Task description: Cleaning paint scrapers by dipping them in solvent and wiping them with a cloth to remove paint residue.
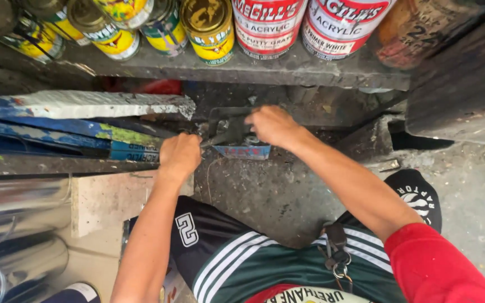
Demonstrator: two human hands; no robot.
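Person crouches over a grimy concrete floor [265, 196], both hands down at a small can [246, 149] sitting on the floor just under a shelf. Left hand [179, 155] is clenched in a fist around the grip of a thin dark tool [220, 137] whose tip reaches onto the can's top; right hand [273, 126] is curled over the can's far edge, pressing or steadying it, and whether it grips the rim I cannot tell. Step in hand looks like prying or scraping at the can's lid, mid-effort, lid apparently not off yet. Next move likely calls for firm downward leverage on the tool while the right hand stops the can from skating; a slip could flick the tool toward the fingers. Can: small, metal, blue-and-red label, top crusted grey with dried residue. Behind it a dark flat plate [228, 115] leans against the wall, dull and dusty. Shelf [287, 70] above is rough, paint-stained, carrying paint tins [209, 28] lying on their sides, round ends facing out, yellow, green, red-and-white labels. Left side: stacked boards [79, 120], chipped white and blue paint, ragged edges; below them shiny metal cylinders [18, 224]. Keys [338, 264] hang from the person's green striped shorts.
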